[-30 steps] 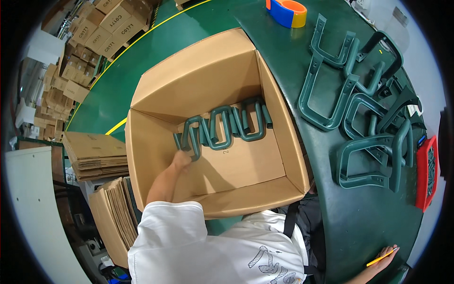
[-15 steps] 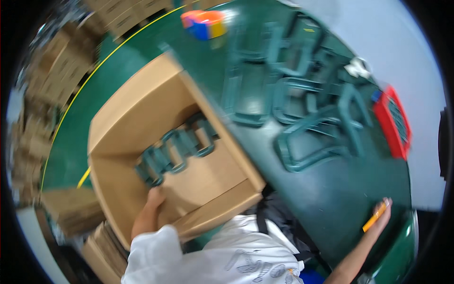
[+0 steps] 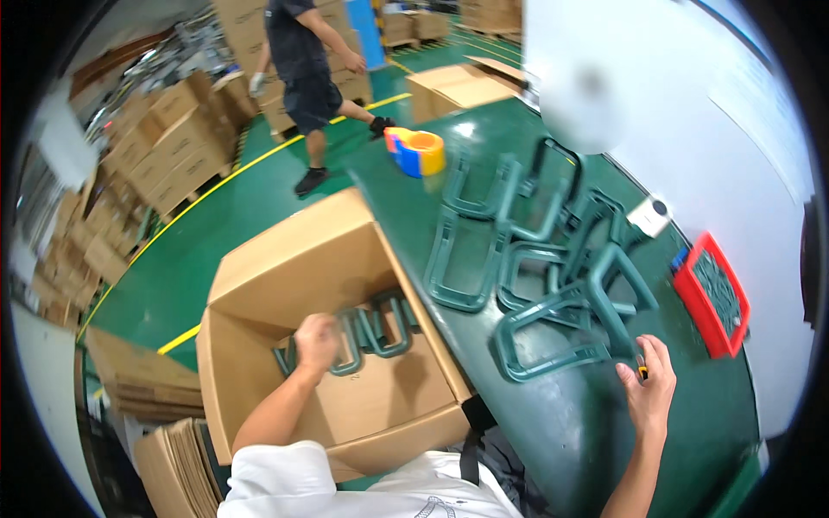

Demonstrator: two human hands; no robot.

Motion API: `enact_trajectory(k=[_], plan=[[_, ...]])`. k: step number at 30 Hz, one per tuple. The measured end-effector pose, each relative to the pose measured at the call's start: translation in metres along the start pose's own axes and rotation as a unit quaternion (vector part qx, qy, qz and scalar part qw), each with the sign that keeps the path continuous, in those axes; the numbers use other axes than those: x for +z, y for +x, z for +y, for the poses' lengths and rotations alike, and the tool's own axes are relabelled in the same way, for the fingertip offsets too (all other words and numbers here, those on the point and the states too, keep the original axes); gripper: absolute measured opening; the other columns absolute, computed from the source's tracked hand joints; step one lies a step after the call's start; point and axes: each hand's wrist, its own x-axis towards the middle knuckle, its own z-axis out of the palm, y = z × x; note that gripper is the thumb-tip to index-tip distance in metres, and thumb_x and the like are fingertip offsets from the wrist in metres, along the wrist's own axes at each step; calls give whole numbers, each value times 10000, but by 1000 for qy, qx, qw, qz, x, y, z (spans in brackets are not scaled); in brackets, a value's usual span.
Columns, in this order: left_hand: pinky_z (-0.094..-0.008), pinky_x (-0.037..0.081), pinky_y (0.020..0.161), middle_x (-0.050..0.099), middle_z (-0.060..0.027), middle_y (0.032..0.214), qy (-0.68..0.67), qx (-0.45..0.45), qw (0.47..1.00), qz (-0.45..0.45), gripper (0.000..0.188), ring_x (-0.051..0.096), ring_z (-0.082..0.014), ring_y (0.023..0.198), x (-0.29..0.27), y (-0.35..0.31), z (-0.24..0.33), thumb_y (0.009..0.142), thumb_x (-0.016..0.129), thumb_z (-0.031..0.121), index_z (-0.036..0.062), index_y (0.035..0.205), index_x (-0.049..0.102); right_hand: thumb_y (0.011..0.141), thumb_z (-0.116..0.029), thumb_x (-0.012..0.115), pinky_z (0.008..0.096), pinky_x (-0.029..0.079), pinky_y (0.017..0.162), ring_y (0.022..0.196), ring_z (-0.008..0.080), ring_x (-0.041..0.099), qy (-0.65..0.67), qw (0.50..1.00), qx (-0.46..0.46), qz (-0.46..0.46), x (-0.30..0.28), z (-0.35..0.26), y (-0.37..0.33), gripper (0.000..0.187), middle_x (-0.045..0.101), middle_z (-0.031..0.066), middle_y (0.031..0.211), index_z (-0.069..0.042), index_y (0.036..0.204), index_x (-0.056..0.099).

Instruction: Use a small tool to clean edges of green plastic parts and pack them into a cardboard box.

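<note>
Left hand (image 3: 317, 345) over the inside of the open cardboard box (image 3: 298, 281), blurred, fingers apparently curled; cannot tell whether it grips anything. Green bent-tube handles (image 3: 347, 371) lie in a row on the box floor, partly hidden behind this hand, loops towards the wearer.

Right hand (image 3: 650, 393) above the dark green table (image 3: 553, 440), fingers bent round a small yellow-and-dark tool (image 3: 642, 373), mostly hidden; kind unclear. Nearest to it, a jumble of green brackets (image 3: 607, 315), some overlapping. Red bin (image 3: 700, 318) of small greenish pieces near the wall edge.

Box stands against the table's left side. Multicoloured ring-shaped tape dispenser (image 3: 406, 161) at the far end. Beyond, a person in dark clothes (image 3: 302, 86), mid-stride, near stacked cartons (image 3: 181, 129). Flattened cardboard (image 3: 173, 466) left of the box.
</note>
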Motion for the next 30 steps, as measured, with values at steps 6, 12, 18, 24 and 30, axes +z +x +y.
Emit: enact_trajectory(k=[6,12,18,24,30], plan=[[-348,517,599,635,-133,781,-163,186,969,11,209,617,-294,682,13,54,125,602,522,-129,15,732,598,708,42,649,321,492,778,901,296,604,6,998,-20,-56,17,56,8,355,582,178,1047,72,1052,569],[-394,528,732,612,-172,1010,-221,428,877,1,327,611,-327,938,40,80,290,605,583,-22,-24,930,614,700,56,631,388,501,705,851,337,602,43,995,-61,72,-21,32,-7,329,603,185,929,53,1024,575],[-446,424,850,577,-214,1040,-203,532,813,-126,415,547,-321,1006,81,61,395,740,546,156,-49,1101,562,599,77,667,355,501,593,721,284,618,-69,980,-176,61,-67,17,-37,398,619,144,900,-15,982,608],[-322,434,630,533,-138,732,-434,437,755,-226,417,527,-256,636,111,38,455,676,720,174,-41,1000,569,765,48,621,221,429,502,594,98,540,108,957,48,263,-107,40,-85,277,646,89,891,31,1041,598],[-287,334,520,414,-31,565,-828,-201,259,-454,362,386,-154,500,121,44,479,966,407,416,67,980,502,907,-164,596,195,374,477,575,49,505,376,850,309,200,-88,58,-88,348,652,91,984,54,1174,548]])
